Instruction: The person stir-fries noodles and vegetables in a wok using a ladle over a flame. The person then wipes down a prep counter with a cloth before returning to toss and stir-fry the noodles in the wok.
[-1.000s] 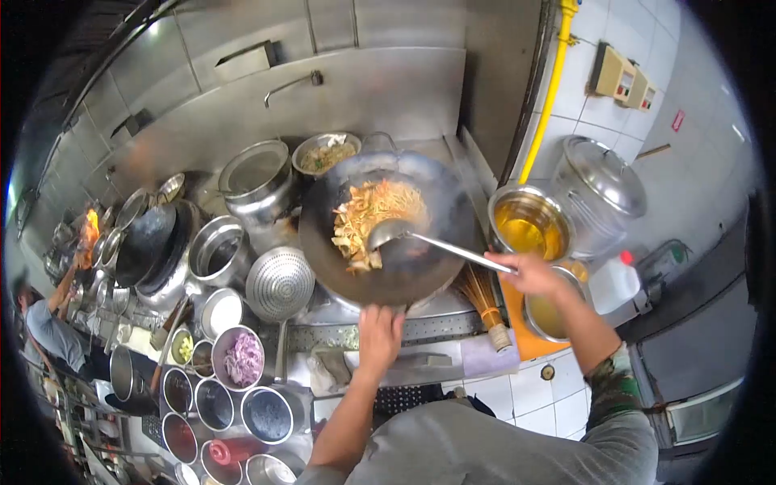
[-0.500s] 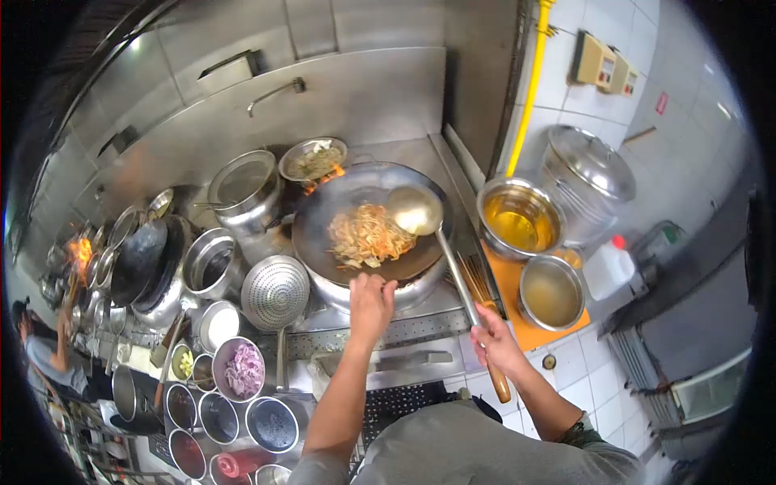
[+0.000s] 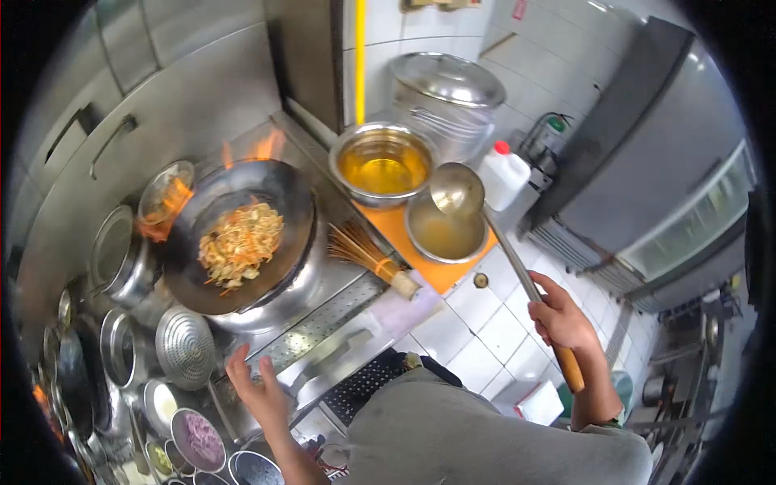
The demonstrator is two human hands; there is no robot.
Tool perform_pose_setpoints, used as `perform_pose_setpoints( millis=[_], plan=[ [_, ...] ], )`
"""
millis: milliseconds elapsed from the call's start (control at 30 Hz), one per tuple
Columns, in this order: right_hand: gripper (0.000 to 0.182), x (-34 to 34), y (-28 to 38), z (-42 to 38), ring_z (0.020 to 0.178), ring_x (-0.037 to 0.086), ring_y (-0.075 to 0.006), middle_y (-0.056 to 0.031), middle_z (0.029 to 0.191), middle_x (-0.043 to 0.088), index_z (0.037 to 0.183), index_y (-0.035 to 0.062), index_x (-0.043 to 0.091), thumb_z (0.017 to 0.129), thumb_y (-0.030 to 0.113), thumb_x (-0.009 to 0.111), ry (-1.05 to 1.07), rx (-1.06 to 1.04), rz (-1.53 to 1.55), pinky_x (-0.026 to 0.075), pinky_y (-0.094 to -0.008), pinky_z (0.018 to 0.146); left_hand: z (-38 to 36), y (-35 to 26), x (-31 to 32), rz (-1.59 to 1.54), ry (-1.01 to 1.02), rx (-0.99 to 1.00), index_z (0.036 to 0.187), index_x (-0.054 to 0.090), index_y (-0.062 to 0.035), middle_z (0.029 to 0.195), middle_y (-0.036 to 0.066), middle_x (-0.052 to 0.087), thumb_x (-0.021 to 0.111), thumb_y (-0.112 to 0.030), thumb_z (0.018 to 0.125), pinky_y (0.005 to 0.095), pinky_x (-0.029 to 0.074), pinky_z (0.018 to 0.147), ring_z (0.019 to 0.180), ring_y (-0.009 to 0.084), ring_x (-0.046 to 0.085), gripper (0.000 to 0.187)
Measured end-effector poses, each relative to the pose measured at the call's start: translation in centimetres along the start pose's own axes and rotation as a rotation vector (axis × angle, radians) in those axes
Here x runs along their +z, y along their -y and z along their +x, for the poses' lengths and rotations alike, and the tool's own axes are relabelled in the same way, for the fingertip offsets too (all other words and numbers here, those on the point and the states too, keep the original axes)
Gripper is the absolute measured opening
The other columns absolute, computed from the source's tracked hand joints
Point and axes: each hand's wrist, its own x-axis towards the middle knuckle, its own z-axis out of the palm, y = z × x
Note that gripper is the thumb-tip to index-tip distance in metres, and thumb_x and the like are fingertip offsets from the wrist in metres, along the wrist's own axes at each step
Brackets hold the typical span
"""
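My right hand (image 3: 562,319) grips the long handle of a metal ladle (image 3: 509,255) near its wooden end. The ladle's bowl overlaps the far rim of a steel pot of cloudy liquid (image 3: 440,236). Fingers apart and holding nothing, my left hand (image 3: 257,386) hovers near the stove's front edge, below the wok. In the wok (image 3: 190,279) lies a heap of shredded food (image 3: 242,242) with orange strips, on the burner. Orange flames (image 3: 263,147) rise at the wok's far side.
A steel bowl of yellow oil (image 3: 384,171) stands beside the pot on an orange board (image 3: 440,279). A bamboo brush (image 3: 376,263) lies right of the wok. Left are a perforated skimmer (image 3: 184,346) and a bowl of sliced onion (image 3: 198,440). A white jug (image 3: 503,178) stands behind.
The view has turned right. The ladle has moved from over the wok to the pot of cloudy liquid. My left hand has drawn back from the wok and opened. Flames behind the wok are bigger.
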Motion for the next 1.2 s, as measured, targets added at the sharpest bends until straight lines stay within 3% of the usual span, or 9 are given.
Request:
perform_pose_setpoints(
  millis=[267,567,800,900,933,1000,1100,1167,1200],
  plan=[
    [0.065,1.6,-2.7,1.0,0.048,0.048,-0.0096,-0.0014,0.069,0.051,0.151,0.0019,0.034,0.09,0.006,0.055,-0.033,0.002,0.016,0.04,-0.0272,0.04,0.0,-3.1,1.4,-0.101,0.114,0.162,0.124,0.059,-0.0029,0.123,0.016,0.056,0.063,-0.009,0.091,0.0387,0.045,0.092,0.114,0.0303,0.055,0.033],
    [0.063,1.5,-1.2,0.2,0.049,0.045,-0.0092,-0.0036,0.078,0.053,0.15,0.0012,0.033,0.09,0.005,0.054,0.044,0.048,0.24,0.038,-0.0266,0.04,-3.5,2.0,-1.8,-0.086,0.078,0.105,0.121,0.06,-0.0014,0.119,0.015,0.057,0.062,-0.008,0.093,0.035,0.049,0.084,0.106,0.0265,0.058,0.028],
    [0.052,2.3,3.2,-1.1,0.049,0.042,-0.0056,-0.0035,0.082,0.052,0.143,0.0023,0.039,0.092,0.002,0.052,0.329,0.081,0.615,0.029,-0.0207,0.038,-5.0,1.5,-3.8,-0.17,0.003,-0.012,0.113,0.061,0.001,0.112,0.018,0.059,0.062,-0.008,0.09,0.0396,0.046,0.088,0.103,0.0327,0.059,0.024],
    [0.049,5.5,5.2,1.3,0.048,0.041,-0.0029,-0.0034,0.079,0.05,0.143,0.0039,0.038,0.096,0.006,0.052,0.627,0.085,0.765,0.028,-0.0168,0.033,-5.4,1.1,-3.9,-0.097,-0.034,0.045,0.11,0.063,0.0019,0.109,0.017,0.061,0.063,-0.005,0.089,0.0367,0.047,0.087,0.099,0.0304,0.06,0.022],
    [0.049,7.2,5.7,2.9,0.048,0.041,-0.0029,-0.0034,0.079,0.05,0.143,0.0039,0.038,0.096,0.006,0.052,0.672,0.085,0.749,0.028,-0.0168,0.033,-5.7,0.7,-4.0,-0.073,-0.027,0.087,0.109,0.063,0.0028,0.109,0.016,0.06,0.063,-0.003,0.088,0.0332,0.048,0.083,0.095,0.0267,0.06,0.021],
    [0.054,11.0,6.7,6.6,0.048,0.042,-0.0053,-0.0046,0.083,0.052,0.147,0.0045,0.033,0.097,0.008,0.053,0.804,0.028,0.696,0.034,-0.0216,0.036,-6.4,-1.3,-4.8,-0.063,0.004,0.009,0.105,0.064,0.0003,0.107,0.019,0.064,0.067,-0.006,0.086,0.0407,0.046,0.094,0.104,0.0359,0.061,0.02],
    [0.059,17.6,9.1,10.3,0.051,0.047,-0.0093,-0.0057,0.087,0.055,0.15,0.003,0.031,0.096,0.01,0.054,0.737,-0.175,0.332,0.041,-0.0279,0.042,-8.0,-2.5,-6.0,-0.022,-0.018,-0.001,0.105,0.065,0.0001,0.105,0.019,0.064,0.068,-0.005,0.086,0.04,0.048,0.09,0.101,0.0353,0.062,0.02],
    [0.053,21.7,9.1,13.9,0.064,0.061,-0.0229,-0.0154,0.101,0.066,0.14,0.0002,0.045,0.089,0.012,0.054,0.48,-0.584,-0.21,0.052,-0.0376,0.061,-9.5,-2.9,-6.8,0.037,-0.047,-0.045,0.105,0.065,0.0001,0.102,0.018,0.065,0.068,-0.004,0.085,0.0395,0.05,0.085,0.096,0.0348,0.064,0.02],
    [0.053,23.1,9.5,15.2,0.064,0.061,-0.0229,-0.0154,0.101,0.066,0.14,0.0002,0.045,0.089,0.012,0.054,0.513,-0.597,-0.206,0.052,-0.0376,0.061,-10.2,-2.9,-7.1,0.06,-0.071,-0.058,0.105,0.065,0.0001,0.102,0.018,0.065,0.068,-0.004,0.085,0.0395,0.05,0.085,0.096,0.0348,0.064,0.02]
  ],
)
